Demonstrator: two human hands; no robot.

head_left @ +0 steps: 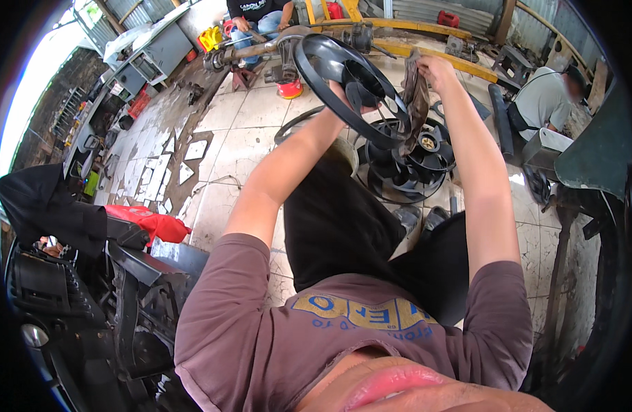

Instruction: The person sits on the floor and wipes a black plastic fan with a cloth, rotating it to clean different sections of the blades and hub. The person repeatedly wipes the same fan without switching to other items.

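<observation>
Ringed fan [360, 77]: one, black, upper centre of frame, raised, tilted
Left hand [339, 95]: gripping the fan, partly hidden by its ring; likely steadying the tilt
Right hand [436, 71]: closed on one bunched brown rag [415, 93], presumably for firmer hold
Floor fans [398, 170]: at least two, right of centre, overlapping, perhaps to save room

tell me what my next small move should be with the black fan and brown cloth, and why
Probably draw the brown cloth lightly along the rim of the black fan: your left hand holds the fan up, and your right hand has the crumpled cloth right by that rim. Whether they touch is hard to tell.
</observation>
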